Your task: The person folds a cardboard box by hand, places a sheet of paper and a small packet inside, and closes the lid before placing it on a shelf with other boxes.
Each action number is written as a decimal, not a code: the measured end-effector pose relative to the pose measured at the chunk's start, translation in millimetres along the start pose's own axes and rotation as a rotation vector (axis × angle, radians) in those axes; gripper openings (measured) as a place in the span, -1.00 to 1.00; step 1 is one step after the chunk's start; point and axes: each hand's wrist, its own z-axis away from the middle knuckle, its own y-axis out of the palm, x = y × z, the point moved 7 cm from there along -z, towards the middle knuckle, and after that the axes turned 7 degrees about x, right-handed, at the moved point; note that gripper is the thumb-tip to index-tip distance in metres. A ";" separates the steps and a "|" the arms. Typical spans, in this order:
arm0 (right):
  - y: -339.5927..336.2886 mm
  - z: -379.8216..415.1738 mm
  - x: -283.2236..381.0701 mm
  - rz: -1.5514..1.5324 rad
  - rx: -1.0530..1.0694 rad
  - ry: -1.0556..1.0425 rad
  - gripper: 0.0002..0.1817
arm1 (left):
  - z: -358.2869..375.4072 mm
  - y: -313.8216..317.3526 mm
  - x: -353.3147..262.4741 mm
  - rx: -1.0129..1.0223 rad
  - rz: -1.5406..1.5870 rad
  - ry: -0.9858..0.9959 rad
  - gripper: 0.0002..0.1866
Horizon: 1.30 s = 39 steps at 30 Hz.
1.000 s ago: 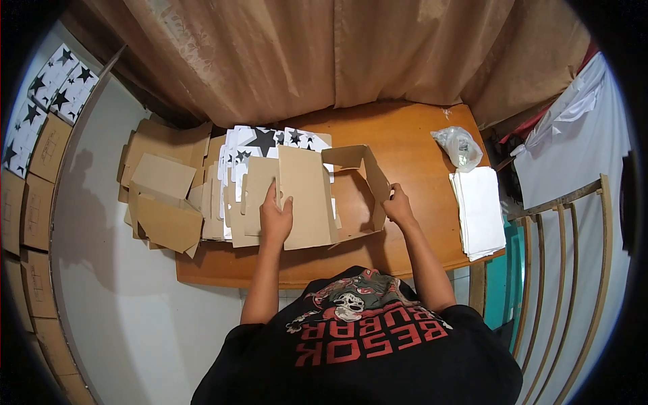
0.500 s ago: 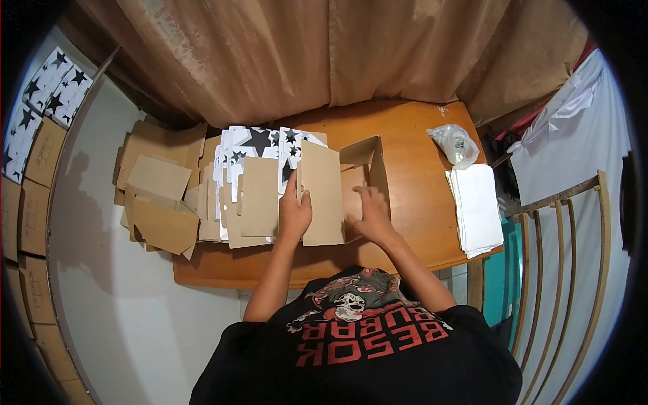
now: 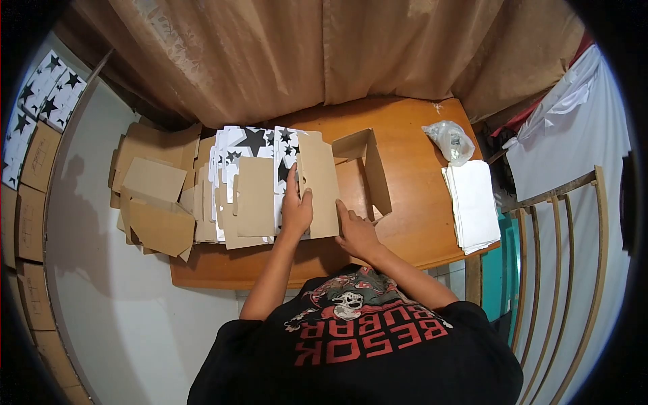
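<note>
A partly folded brown cardboard box (image 3: 319, 189) stands on the wooden table, its wide panel toward the left and its raised walls (image 3: 378, 172) at the right. My left hand (image 3: 295, 210) is closed on the left edge of the wide panel. At the box's near side, my right hand (image 3: 358, 233) is closed, its fingertips pressed to the panel's lower right edge. Left of the box lies a stack of star-patterned white sheets (image 3: 251, 140) with brown cardboard pieces (image 3: 256, 196) among them.
Loose brown cardboard (image 3: 158, 223) overhangs the left end of the table (image 3: 418, 202). A plastic bag (image 3: 451, 143) and a pile of white sheets (image 3: 474, 209) lie at the right. Stacked boxes (image 3: 30, 223) line the far left; a wooden rack (image 3: 597, 270) stands at the right.
My right hand has moved from inside the box to the panel's near right edge. The box's raised right walls have swung outward at the near end. My left hand still holds the panel.
</note>
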 end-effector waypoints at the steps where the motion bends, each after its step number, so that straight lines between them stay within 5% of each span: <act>1: 2.0 0.5 -0.6 0.001 0.000 -0.001 0.15 | 1.0 1.2 5.4 -0.001 0.001 0.000 -0.31; 6: 4.3 -1.6 -6.7 0.030 -0.128 -0.037 0.10 | 19.6 25.2 11.2 0.322 0.154 -0.137 -0.22; 10: 1.0 -0.3 -16.6 0.055 -0.183 0.005 0.07 | 36.5 33.2 45.3 0.343 0.043 0.025 -0.20; 14: -4.6 0.3 -29.2 0.015 -0.261 0.003 -0.03 | 54.8 51.3 96.9 0.474 0.121 -0.356 -0.25; 16: -10.6 -0.3 -34.8 -0.017 -0.294 -0.013 -0.08 | 58.3 56.0 106.0 0.472 0.093 -0.373 -0.26; 20: -26.7 2.8 -53.8 -0.153 -0.392 0.011 -0.27 | 57.7 56.4 115.0 0.428 0.086 -0.407 -0.31; 22: -28.2 3.6 -70.0 -0.226 -0.452 0.026 -0.44 | 58.4 55.5 128.1 0.404 0.118 -0.450 -0.33; 23: -29.4 4.4 -79.3 -0.298 -0.484 0.035 -0.72 | 56.5 52.3 134.2 0.409 0.074 -0.462 -0.32; 24: -33.6 6.7 -81.8 -0.296 -0.490 0.035 -0.72 | 53.7 49.2 139.4 0.414 0.029 -0.471 -0.30; 27: -52.7 26.1 -82.4 -0.515 -0.743 -0.036 -0.70 | 47.7 42.1 151.7 0.382 0.020 -0.490 -0.31; 30: -36.6 29.5 -102.5 -0.691 -0.555 0.116 -0.68 | 46.2 40.7 157.7 0.357 0.030 -0.549 -0.35; 32: -27.7 28.7 -107.4 -0.785 -0.635 0.051 -0.68 | 43.6 41.4 149.2 0.297 0.156 -0.509 -0.38; 34: -15.7 30.2 -121.3 -1.088 -0.796 0.064 -0.72 | 39.3 41.9 151.3 0.260 0.118 -0.401 -0.45; 35: 6.5 25.5 -137.7 -1.343 -0.659 0.217 -0.77 | 39.1 42.7 156.6 0.247 0.192 -0.419 -0.48; 39: 17.2 21.2 -141.8 -1.755 -0.629 0.040 -0.72 | 35.4 37.6 144.9 0.210 0.336 -0.379 -0.57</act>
